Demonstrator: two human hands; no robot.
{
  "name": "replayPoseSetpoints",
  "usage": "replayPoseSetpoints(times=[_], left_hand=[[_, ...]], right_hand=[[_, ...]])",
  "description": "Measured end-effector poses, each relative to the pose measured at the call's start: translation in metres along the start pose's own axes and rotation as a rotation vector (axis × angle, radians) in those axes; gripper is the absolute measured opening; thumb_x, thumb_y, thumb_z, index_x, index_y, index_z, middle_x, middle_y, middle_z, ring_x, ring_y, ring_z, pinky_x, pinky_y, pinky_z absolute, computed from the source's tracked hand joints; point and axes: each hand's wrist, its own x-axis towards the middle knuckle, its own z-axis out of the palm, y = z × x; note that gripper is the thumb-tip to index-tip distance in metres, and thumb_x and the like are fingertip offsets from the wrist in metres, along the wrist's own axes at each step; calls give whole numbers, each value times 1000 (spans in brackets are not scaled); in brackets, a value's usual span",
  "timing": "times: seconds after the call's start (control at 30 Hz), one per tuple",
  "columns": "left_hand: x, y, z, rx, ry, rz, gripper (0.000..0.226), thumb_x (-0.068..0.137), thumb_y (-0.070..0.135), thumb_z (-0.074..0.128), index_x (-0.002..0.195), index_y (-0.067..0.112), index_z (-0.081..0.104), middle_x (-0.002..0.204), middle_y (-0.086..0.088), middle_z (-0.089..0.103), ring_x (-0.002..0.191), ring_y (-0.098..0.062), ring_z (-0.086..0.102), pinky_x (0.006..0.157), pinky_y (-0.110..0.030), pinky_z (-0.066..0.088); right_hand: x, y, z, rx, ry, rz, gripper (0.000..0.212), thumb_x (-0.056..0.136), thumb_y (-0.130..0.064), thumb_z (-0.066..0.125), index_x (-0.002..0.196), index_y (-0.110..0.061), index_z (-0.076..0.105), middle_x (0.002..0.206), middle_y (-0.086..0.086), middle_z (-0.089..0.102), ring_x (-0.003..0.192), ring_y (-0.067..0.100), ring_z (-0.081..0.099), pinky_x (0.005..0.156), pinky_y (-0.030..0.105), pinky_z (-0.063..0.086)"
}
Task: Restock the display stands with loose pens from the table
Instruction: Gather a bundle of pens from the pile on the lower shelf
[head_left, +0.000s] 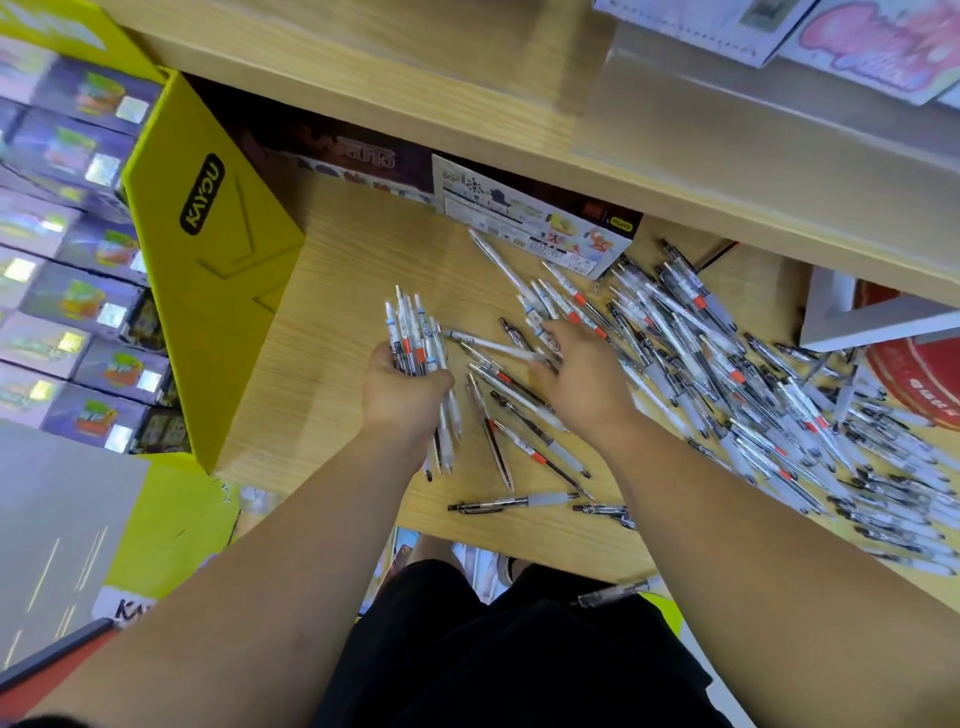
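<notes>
Pens (415, 338) in a tight bundle, white and clear barrels with red and blue bands, stand up out of the left hand (402, 389), whose fingers are curled round them; their lower ends stick out below the wrist. This hand is over the middle of the table (337, 270), toward its left side. The right hand (582, 379) lies just beside it, palm down on the near end of the loose pile (727, 374), fingers spread and bent onto the pens. Whether they pinch one I cannot tell. The pile fans out thickly toward the table's right edge. A single pen (514, 503) lies along the front edge. At the back edge a printed box (540, 218) lies under a wooden shelf (415, 78). A yellow stand (208, 270) borders the left edge, with purple boxes (78, 249) stacked beyond it.
</notes>
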Motion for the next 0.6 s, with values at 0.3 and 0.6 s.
replayPoseSetpoints(times=[0.3,0.6], left_hand=[[-11,-6,8,-8,-35,-23,39,83,1,73,114,20,58,91,-2,66,73,-18,61,62,-27,47],[-19,-11,10,26,-23,-42,41,82,1,75,116,20,59,96,-6,69,77,-23,64,67,-32,53]], right_hand=[[-20,25,-16,-143,24,-63,36,93,-17,71,129,-12,65,129,12,59,122,31,53,95,43,52],[-16,37,-24,-120,-28,-110,28,92,-23,74,119,-17,69,123,5,60,110,26,58,84,38,54]])
